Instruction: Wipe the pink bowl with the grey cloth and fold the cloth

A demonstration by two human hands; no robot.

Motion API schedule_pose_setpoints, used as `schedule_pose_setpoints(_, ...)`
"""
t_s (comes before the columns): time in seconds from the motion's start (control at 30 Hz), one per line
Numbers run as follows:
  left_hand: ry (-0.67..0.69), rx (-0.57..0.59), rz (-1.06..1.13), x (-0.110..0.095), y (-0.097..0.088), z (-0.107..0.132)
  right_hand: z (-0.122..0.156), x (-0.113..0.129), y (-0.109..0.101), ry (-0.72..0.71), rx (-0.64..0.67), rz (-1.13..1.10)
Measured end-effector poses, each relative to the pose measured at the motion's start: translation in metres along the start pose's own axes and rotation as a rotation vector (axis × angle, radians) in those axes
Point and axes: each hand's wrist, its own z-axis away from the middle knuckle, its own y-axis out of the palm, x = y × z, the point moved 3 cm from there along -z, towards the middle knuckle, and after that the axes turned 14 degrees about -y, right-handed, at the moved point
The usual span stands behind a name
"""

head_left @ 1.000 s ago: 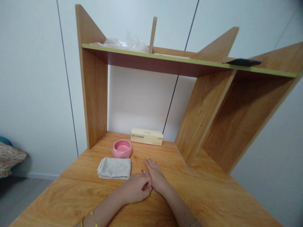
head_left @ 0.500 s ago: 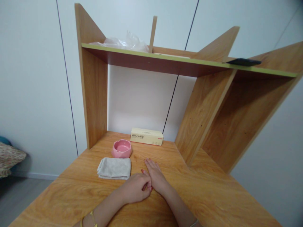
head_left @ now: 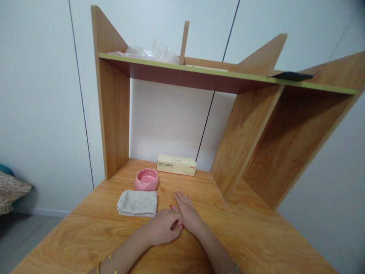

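Observation:
My right hand lies flat on the wooden desk with its fingers stretched forward, holding nothing. My left hand rests beside it, fingers curled loosely and touching the right hand's edge, with nothing seen inside. A folded grey cloth lies just left of the hands. Behind the cloth stands a pink bowl. A long cream box lies at the back of the desk.
A wooden hutch rises at the back, with a shelf overhead and a slanted side panel on the right. Clear plastic and a dark flat object sit on the shelf. A patterned fabric shows at far left.

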Motion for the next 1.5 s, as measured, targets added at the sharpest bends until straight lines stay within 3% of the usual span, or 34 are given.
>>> schedule_pose_setpoints(1.5, -0.008, 0.047, -0.024, -0.0008, -0.0018, 0.0004, 0.0012, 0.0025, -0.0025, -0.004, 0.016, 0.002)
